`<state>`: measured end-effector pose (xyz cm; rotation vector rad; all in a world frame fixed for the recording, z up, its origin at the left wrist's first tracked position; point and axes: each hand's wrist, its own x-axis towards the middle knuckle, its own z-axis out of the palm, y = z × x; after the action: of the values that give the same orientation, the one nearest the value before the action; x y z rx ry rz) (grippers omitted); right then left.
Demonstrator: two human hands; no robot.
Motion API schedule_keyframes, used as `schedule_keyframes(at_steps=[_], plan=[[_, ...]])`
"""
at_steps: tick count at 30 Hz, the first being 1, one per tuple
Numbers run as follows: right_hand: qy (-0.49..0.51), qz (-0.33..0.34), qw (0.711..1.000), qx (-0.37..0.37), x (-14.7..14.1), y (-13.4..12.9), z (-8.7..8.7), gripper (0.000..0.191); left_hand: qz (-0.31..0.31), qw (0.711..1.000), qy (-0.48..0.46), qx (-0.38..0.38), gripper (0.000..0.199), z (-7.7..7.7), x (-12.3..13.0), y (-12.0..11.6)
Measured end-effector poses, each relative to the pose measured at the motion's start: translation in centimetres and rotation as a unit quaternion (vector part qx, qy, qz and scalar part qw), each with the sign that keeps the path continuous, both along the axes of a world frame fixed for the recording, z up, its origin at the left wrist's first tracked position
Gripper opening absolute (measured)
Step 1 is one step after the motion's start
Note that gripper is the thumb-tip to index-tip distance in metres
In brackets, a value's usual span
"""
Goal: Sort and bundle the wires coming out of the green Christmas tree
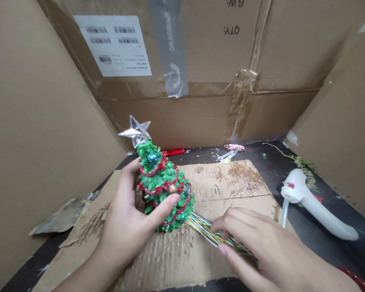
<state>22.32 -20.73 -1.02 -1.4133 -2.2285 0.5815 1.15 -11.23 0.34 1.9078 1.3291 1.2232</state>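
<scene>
My left hand (134, 215) is wrapped round a small green Christmas tree (166, 184), its thumb across the front. Red garlands and small baubles trim the tree, and a clear star (136, 130) tops it. The tree leans to the upper left above a cardboard sheet (170, 263). From its base a bundle of thin wires (202, 229), yellow, white, green and blue, runs to the lower right. My right hand (255, 243) closes its fingers and thumb round these wires. The wires' far ends are hidden under that hand.
A white glue gun (316, 207) with a glue stick in it lies at the right. Behind the sheet are a red tool (174, 152) and a bundle of red-and-white string (235, 147). Cardboard walls (200, 117) enclose the dark table. A torn cardboard piece (59, 217) lies left.
</scene>
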Motion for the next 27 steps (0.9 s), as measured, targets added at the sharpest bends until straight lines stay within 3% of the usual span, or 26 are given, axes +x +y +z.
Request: schedule_keyframes(at_steps=[7,15,22,27], plan=[[-0.004,0.01,1.0,0.02,-0.1,-0.3,0.2,0.019,0.015,0.991,-0.073,-0.109,0.055,0.7,1.3,-0.3],[-0.003,0.011,1.0,0.012,-0.2,-0.2,0.4,0.019,0.042,0.995,0.003,-0.086,0.058,0.8,1.4,-0.4],[-0.008,0.012,1.0,-0.003,-0.1,-0.3,0.4,0.02,-0.005,0.995,-0.05,-0.089,0.05,0.3,1.0,0.0],[-0.005,0.012,1.0,-0.002,-0.1,-0.3,0.4,0.019,-0.011,0.997,-0.019,-0.069,0.052,0.2,0.6,0.1]])
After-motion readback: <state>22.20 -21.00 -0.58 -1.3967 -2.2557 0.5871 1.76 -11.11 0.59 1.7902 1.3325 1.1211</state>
